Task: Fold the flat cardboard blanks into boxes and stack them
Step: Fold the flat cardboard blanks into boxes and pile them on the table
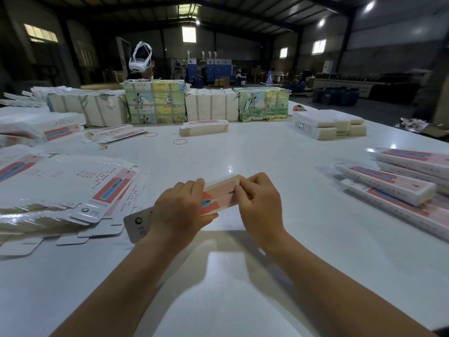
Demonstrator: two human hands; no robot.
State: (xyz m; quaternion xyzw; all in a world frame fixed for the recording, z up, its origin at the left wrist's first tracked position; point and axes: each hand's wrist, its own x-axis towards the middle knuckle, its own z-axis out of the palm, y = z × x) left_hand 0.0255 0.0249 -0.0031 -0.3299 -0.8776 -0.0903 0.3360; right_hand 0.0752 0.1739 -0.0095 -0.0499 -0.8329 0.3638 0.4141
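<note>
White table (pixel 243 152), items listed left to right. Pile of flat blanks (pixel 73 188) at left edge, fanned out; pink-and-blue panel print, small text too fine to read. Left hand (pixel 178 211): fingers curled round the near end of a partly folded box (pixel 220 194), held just above the table at centre. Grey tab with a round logo juts out below this hand. Right hand (pixel 258 203): fingers pinch the box's far end flap. Stack of finished boxes (pixel 393 181) at right, same pink-and-blue print. Far side: paper-wrapped bundles (pixel 155 103) in a row, one lone box (pixel 204 128), rubber bands (pixel 179 142), low stack of white blanks (pixel 330 124).
</note>
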